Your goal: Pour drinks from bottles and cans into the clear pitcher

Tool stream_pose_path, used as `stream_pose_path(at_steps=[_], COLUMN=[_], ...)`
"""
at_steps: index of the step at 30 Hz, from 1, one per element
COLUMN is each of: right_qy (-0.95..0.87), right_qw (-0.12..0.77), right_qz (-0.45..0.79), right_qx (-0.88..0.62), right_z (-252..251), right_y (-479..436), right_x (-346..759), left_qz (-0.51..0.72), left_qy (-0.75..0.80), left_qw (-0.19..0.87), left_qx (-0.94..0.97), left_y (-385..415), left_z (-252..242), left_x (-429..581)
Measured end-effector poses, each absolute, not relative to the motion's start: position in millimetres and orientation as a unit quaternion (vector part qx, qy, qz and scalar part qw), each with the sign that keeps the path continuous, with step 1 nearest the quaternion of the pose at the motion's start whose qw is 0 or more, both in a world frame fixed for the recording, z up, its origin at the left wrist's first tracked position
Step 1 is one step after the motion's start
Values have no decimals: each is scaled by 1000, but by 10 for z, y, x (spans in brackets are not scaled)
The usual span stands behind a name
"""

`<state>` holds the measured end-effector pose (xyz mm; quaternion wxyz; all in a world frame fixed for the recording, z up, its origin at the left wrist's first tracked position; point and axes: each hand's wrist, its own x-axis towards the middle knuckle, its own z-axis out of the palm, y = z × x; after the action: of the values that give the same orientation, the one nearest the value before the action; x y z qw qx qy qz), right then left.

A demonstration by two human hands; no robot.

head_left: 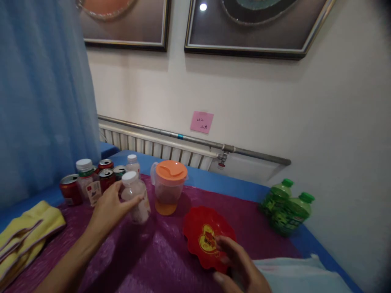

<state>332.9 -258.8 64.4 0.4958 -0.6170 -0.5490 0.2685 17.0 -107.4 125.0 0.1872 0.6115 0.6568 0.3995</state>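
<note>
My left hand [111, 205] is wrapped round a clear plastic bottle [139, 205] with a white cap. Its thumb lies across the front and the fingers reach behind. The bottle stands upright beside a lidded pitcher [168, 189] with an orange top and a little amber liquid at the bottom. Over the near right rim of a red scalloped plate [197, 219] hangs my right hand [241, 268], slightly blurred. Its thumb and fingers are apart and nothing shows between them. A yellow and red print marks the plate's middle.
Several drink cans [71, 190] and a labelled bottle [91, 185] cluster at the left, near a yellow cloth [30, 232]. Two green bottles [290, 213] stand at the right. A pale blue cloth [296, 276] lies near right on the purple sheet [159, 256]. Behind runs a radiator [146, 145].
</note>
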Motion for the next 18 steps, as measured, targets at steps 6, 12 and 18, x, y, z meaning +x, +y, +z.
stream_pose_path(at_steps=[6,12,18], right_qy=[-656,-676,-718], right_qw=[450,420,350], right_qz=[294,331,248], right_qx=[-529,-507,-549], right_z=[574,678,810], right_y=[-2251,-2325,-2436], right_x=[2727,2695,2754], left_qz=[445,450,404], left_qy=[517,425,398], left_qw=[401,395,320], left_qx=[612,679,759], left_y=[-1938,-2049,-1979], left_z=[1266,1257,1291], left_x=[788,670,398])
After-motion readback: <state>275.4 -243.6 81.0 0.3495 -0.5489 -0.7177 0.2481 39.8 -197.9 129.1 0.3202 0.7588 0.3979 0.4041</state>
